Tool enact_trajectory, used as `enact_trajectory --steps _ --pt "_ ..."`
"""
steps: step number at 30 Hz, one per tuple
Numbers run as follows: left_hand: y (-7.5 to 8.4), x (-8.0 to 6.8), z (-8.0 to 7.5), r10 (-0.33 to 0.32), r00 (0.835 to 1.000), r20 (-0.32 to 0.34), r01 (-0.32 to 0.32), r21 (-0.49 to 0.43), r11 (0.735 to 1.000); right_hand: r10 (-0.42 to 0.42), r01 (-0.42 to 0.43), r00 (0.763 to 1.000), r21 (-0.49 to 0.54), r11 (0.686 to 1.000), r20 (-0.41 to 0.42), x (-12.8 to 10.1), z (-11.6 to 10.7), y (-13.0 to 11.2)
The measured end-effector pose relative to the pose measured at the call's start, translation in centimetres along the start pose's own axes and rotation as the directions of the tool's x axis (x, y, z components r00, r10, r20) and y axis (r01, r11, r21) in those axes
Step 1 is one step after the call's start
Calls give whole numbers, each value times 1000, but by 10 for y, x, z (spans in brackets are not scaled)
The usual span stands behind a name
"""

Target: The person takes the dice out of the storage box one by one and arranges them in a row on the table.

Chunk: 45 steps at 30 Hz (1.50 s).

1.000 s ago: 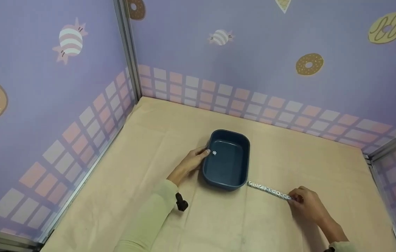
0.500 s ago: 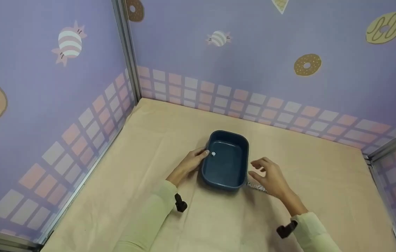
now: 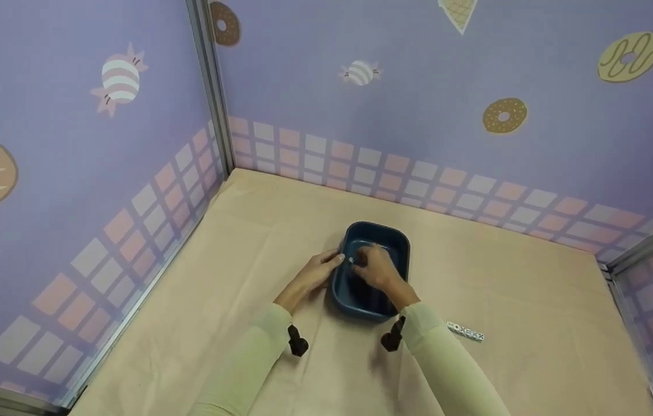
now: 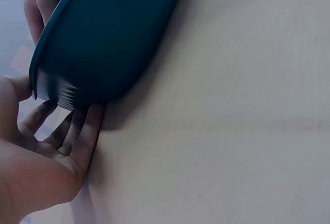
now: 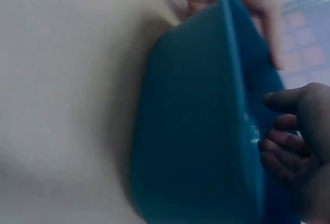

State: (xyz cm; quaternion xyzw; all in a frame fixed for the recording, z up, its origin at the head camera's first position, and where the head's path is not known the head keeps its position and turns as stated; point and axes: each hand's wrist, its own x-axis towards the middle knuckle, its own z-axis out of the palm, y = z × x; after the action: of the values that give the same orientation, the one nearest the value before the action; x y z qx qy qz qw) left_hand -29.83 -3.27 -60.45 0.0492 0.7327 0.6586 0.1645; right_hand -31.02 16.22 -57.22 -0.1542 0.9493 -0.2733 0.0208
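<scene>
A dark blue plastic bin [image 3: 361, 305] stands in the middle of the beige table. My left hand [image 3: 326, 267] grips its left rim, thumb over the edge and fingers [image 4: 82, 136] along the outer wall [image 4: 113, 38]. My right hand [image 3: 370, 263] reaches down inside the bin [image 5: 196, 131], fingers [image 5: 278, 149] loosely curled and holding nothing that I can see. A small white thing [image 3: 351, 261] lies in the bin just beside those fingertips. A thin silver patterned stick [image 3: 465, 332] lies on the table to the right, with no hand on it.
Purple walls printed with doughnuts and sweets close the table in on the left [image 3: 72, 173], the back [image 3: 419, 115] and the right. Metal posts [image 3: 211, 104] stand in the corners. Beige cloth [image 3: 534, 300] covers the tabletop around the bin.
My right hand let go of the patterned stick, swung left over the bin's rim and now reaches inside it. The stick stays on the table. My left hand has kept hold of the rim.
</scene>
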Motion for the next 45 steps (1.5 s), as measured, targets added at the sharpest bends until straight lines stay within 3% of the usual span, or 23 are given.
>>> enact_trajectory --steps 5,11,16,21,26,30,37,45 --pt "-2 0 6 -6 1000 18 6 6 1000 51 -38 995 -144 989 85 0 15 -3" --pt "-4 1 10 -13 1000 24 13 7 1000 -86 99 991 -120 988 106 -12 11 0" --pt "-5 0 10 -2 999 34 2 -14 1000 -233 232 972 23 972 32 -35 -25 8" --pt "-8 -4 10 -5 1000 26 5 2 1000 -256 264 963 104 959 -80 -79 -77 35" --pt "-8 -2 8 12 1000 8 -12 29 999 -190 200 976 92 976 -106 -127 -121 89" --pt "-7 1 5 -1 1000 3 1 17 1000 -84 90 992 53 995 -97 -167 -137 134" --pt "-6 2 1 -8 1000 -10 8 25 1000 70 -69 997 10 998 -31 -218 -132 185" --pt "-3 3 0 13 1000 -2 -13 12 1000 120 -120 993 4 993 5 -227 -113 194"
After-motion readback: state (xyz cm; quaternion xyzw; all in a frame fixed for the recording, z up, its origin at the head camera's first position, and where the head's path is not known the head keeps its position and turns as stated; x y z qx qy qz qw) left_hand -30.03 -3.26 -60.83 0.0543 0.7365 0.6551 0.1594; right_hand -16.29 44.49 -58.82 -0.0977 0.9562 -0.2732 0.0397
